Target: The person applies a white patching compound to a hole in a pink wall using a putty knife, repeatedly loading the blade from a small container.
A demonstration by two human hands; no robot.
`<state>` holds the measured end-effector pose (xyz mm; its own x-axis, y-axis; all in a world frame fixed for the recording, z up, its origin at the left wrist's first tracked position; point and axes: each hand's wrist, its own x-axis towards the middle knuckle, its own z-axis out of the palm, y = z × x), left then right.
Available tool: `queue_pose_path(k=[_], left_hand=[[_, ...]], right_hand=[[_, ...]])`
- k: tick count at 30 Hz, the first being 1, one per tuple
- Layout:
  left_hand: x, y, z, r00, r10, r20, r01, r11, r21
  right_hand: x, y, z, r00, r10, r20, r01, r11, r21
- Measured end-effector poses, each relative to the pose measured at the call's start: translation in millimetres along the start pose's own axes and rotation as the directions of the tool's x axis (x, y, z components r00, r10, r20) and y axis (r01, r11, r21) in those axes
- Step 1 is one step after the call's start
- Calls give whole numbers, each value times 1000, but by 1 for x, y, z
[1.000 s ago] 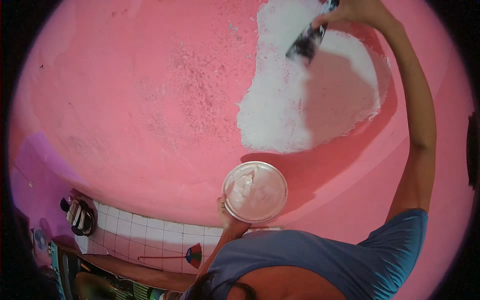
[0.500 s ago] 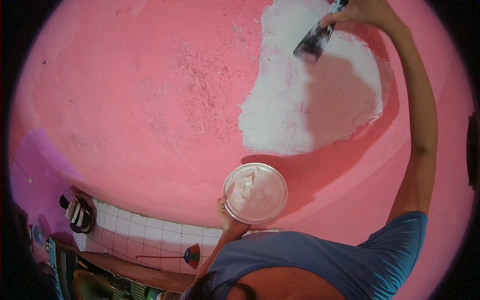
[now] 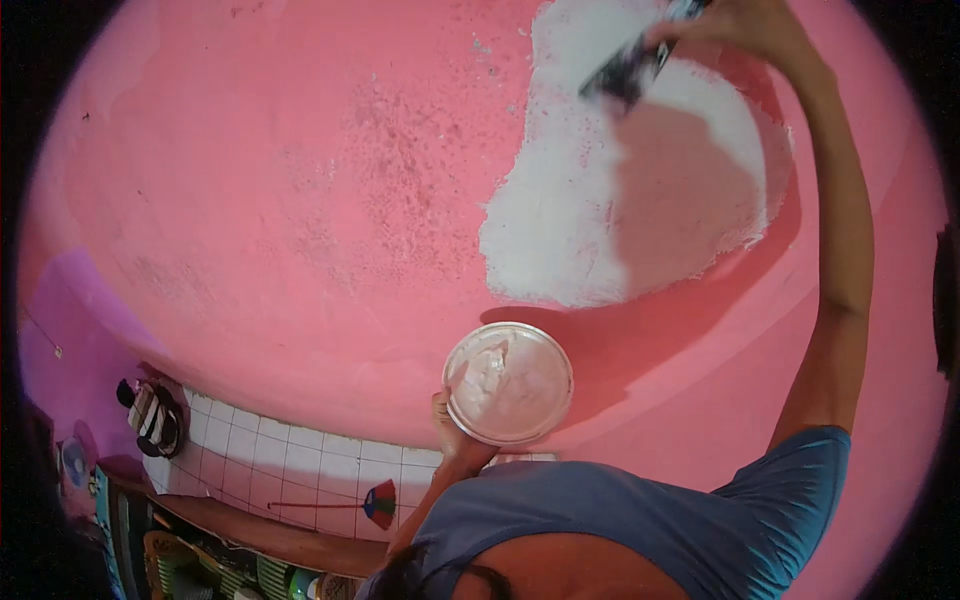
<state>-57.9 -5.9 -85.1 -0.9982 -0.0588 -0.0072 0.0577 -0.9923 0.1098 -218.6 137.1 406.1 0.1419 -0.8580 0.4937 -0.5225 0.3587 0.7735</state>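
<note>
On the pink wall (image 3: 250,220), a large patch of white putty (image 3: 560,230) covers the upper right part. My right hand (image 3: 735,30), raised at the top, grips a dark, putty-smeared scraper (image 3: 630,75); its blade lies over the upper part of the patch. The blade is somewhat blurred. Low in front of me, my left hand (image 3: 452,430) holds a round white tub lid (image 3: 510,385) by its lower left side. A mound of whitish putty sits on the lid. The fingers underneath it are hidden.
Left of the patch the wall has dark, rough spots (image 3: 400,180). White tiles (image 3: 300,460) run along the bottom left, with a small broom (image 3: 378,505) lying over them. A striped bag (image 3: 155,418), a fan (image 3: 75,460) and a wooden ledge (image 3: 270,530) are at the lower left.
The scraper has shifted slightly up and left across the putty in my right hand. The left hand and the lid stay nearly where they were.
</note>
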Motion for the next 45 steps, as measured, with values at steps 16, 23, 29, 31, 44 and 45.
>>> queue_pose_path(k=[16, 23, 29, 31, 44, 45], left_hand=[[-1, 1, 5, 999, -22, 48, 24, 999, -31], [-2, 8, 5, 1000, 4, 25, -3, 1000, -27], [10, 4, -26, 996, -34, 80, 44, 990, -137], [6, 6, -11, 997, -58, 50, 62, 994, -87], [-5, 10, 7, 997, -59, 50, 61, 997, -39], [-4, 8, 9, 996, -82, 44, 84, 995, -45]], right_hand=[[54, -13, 20, 984, -176, -2, 175, 982, 66], [21, -69, 43, 921, -321, 222, 275, 937, 214], [10, -44, 46, 913, -299, 277, 282, 954, 100], [17, -33, 39, 910, -303, 283, 306, 951, 34], [46, -41, 57, 951, -287, 117, 266, 950, 165], [41, -37, 54, 970, -221, 99, 214, 974, 80]])
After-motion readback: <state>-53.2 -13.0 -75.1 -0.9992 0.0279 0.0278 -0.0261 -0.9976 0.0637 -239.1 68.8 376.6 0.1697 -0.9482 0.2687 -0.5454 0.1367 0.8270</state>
